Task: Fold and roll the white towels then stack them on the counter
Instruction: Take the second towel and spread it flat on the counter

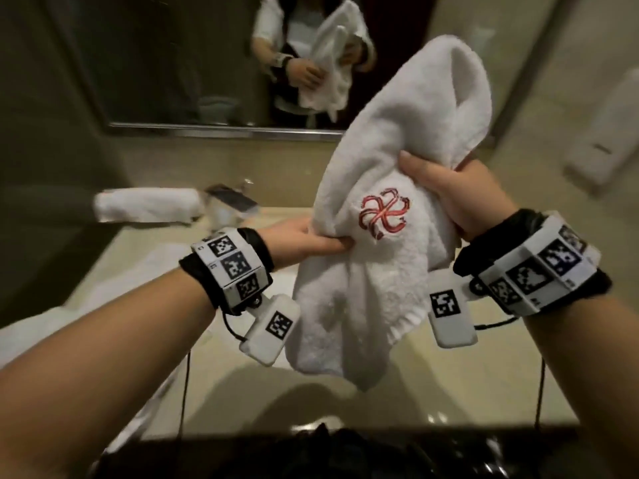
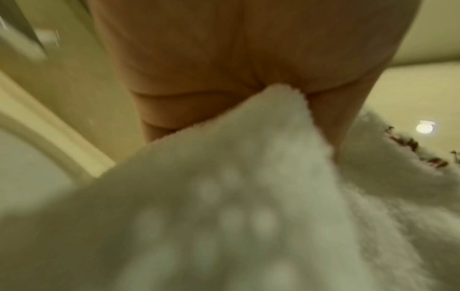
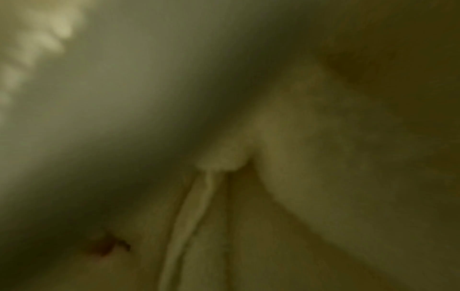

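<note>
Both hands hold one towel (image 1: 373,257) bunched in the air above the surface (image 1: 397,385), probably to find its edges before laying it flat for folding. The left hand (image 1: 304,240) has its grip curled into a fold at the towel's left side; the right hand (image 1: 453,198) has its grip closed round gathered cloth higher up. The towel's long axis runs near-to-far, its top loop rising far-right and its tail drooping near. A rolled towel (image 1: 145,205) lies far left.
</note>
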{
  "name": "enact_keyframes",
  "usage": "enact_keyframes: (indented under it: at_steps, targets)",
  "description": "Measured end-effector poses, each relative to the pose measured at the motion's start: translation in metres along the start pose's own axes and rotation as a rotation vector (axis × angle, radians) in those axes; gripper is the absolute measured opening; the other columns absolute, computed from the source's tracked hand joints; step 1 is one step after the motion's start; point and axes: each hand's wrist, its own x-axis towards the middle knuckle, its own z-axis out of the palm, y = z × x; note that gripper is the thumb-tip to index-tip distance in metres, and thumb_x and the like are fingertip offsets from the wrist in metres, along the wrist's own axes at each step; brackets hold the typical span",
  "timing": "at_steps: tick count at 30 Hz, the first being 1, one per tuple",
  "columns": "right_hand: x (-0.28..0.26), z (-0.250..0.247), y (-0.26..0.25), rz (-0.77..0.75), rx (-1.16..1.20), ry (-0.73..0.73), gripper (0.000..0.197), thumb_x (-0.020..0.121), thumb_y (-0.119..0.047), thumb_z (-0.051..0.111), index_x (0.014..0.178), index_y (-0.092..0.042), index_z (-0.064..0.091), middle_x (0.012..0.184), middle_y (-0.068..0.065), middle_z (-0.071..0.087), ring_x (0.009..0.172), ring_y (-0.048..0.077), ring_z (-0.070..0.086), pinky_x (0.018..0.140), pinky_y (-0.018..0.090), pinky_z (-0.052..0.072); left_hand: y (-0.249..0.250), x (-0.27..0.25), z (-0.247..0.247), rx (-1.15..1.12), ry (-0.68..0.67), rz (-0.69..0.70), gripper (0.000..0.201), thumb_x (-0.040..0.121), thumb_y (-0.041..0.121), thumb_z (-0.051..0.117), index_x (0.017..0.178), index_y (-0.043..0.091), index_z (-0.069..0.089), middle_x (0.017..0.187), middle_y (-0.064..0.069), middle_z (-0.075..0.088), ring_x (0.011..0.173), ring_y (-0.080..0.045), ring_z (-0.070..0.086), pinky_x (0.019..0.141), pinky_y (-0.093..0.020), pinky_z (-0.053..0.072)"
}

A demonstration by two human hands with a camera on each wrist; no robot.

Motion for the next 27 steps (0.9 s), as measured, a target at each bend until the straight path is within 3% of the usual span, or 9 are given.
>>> enact_keyframes:
  at_steps: [3,6,9,13,16,19,22,24,27]
  targets:
    - [-0.042,-0.079,0.033,0.128,-0.138,0.17,0.048,0.076,-0.026,0.071,0.12,-0.015,0.056,0.104,-0.001,0.071,0.089,0.012,0.069,0.074,0.026,0.056,-0.018,0.044,0.069,-0.009,-0.227,-0.113,0.022,0.09,0.004,0.049,0.092,0.022,0.061,0.077,0.018,0.073,0.074,0.004,0.068,0.069,-0.011,0.053]
    - [-0.08,-0.134,0.079,0.302,-0.366,0.237,0.052,0.084,-0.032,0.063,0.131,-0.016,0.047,0.125,0.003,0.06,0.109,0.017,0.06,0.096,0.033,0.047,-0.046,0.073,0.124,0.334,-0.324,-0.147,0.013,0.092,0.023,0.052,0.102,0.027,0.059,0.093,0.015,0.071,0.083,0.006,0.066,0.071,-0.006,0.047]
    - [-0.108,-0.169,0.13,0.581,-0.61,0.246,0.068,0.087,-0.042,0.054,0.142,-0.012,0.027,0.139,0.006,0.047,0.123,0.023,0.048,0.098,0.023,0.034,-0.082,0.096,0.152,0.869,-0.269,-0.215,0.039,0.091,0.035,0.051,0.124,0.014,0.049,0.124,-0.007,0.059,0.109,-0.022,0.057,0.086,-0.022,0.041]
    - [-0.134,-0.182,0.181,0.835,-0.73,0.312,0.075,0.087,-0.045,0.052,0.141,-0.011,0.014,0.145,0.016,0.033,0.127,0.032,0.041,0.103,0.036,0.034,-0.113,0.101,0.169,0.987,-0.095,-0.162,0.036,0.087,0.033,0.054,0.119,0.015,0.05,0.12,-0.009,0.056,0.101,-0.027,0.057,0.087,-0.032,0.044]
    - [-0.148,-0.184,0.19,0.739,-0.869,0.313,0.076,0.083,-0.04,0.06,0.14,-0.013,0.019,0.146,0.014,0.023,0.131,0.031,0.031,0.107,0.037,0.027,-0.12,0.09,0.194,0.915,-0.268,0.025,0.037,0.079,0.045,0.06,0.103,0.018,0.052,0.1,-0.003,0.06,0.086,-0.024,0.058,0.072,-0.029,0.043]
    - [-0.162,-0.183,0.182,0.414,-1.167,0.318,0.062,0.074,-0.036,0.069,0.124,-0.014,0.039,0.127,0.012,0.039,0.115,0.031,0.041,0.096,0.037,0.032,-0.133,0.078,0.222,1.059,-0.417,0.009,0.063,0.066,0.058,0.067,0.109,0.018,0.046,0.106,-0.007,0.055,0.093,-0.028,0.054,0.081,-0.039,0.047]
    - [-0.178,-0.174,0.178,0.23,-1.23,-0.136,0.051,0.069,-0.038,0.072,0.11,-0.016,0.052,0.106,0.005,0.053,0.098,0.026,0.052,0.081,0.029,0.035,-0.146,0.079,0.234,1.214,-0.338,0.037,0.058,0.075,0.043,0.064,0.121,0.017,0.041,0.117,-0.011,0.05,0.104,-0.032,0.05,0.086,-0.039,0.044]
    - [-0.188,-0.163,0.186,0.246,-1.367,-0.485,0.06,0.066,-0.047,0.072,0.114,-0.018,0.052,0.11,0.004,0.053,0.1,0.025,0.052,0.084,0.034,0.04,-0.145,0.083,0.232,1.175,-0.324,0.051,0.033,0.083,0.034,0.055,0.11,0.017,0.047,0.11,-0.011,0.055,0.1,-0.033,0.054,0.078,-0.037,0.042]
    - [-0.187,-0.154,0.199,0.209,-1.464,-0.465,0.048,0.074,-0.035,0.066,0.115,-0.015,0.054,0.111,0.008,0.054,0.102,0.029,0.052,0.082,0.036,0.038,-0.138,0.091,0.221,1.055,-0.378,-0.007,0.006,0.089,0.024,0.048,0.09,0.018,0.049,0.1,-0.012,0.061,0.093,-0.032,0.056,0.072,-0.031,0.036]
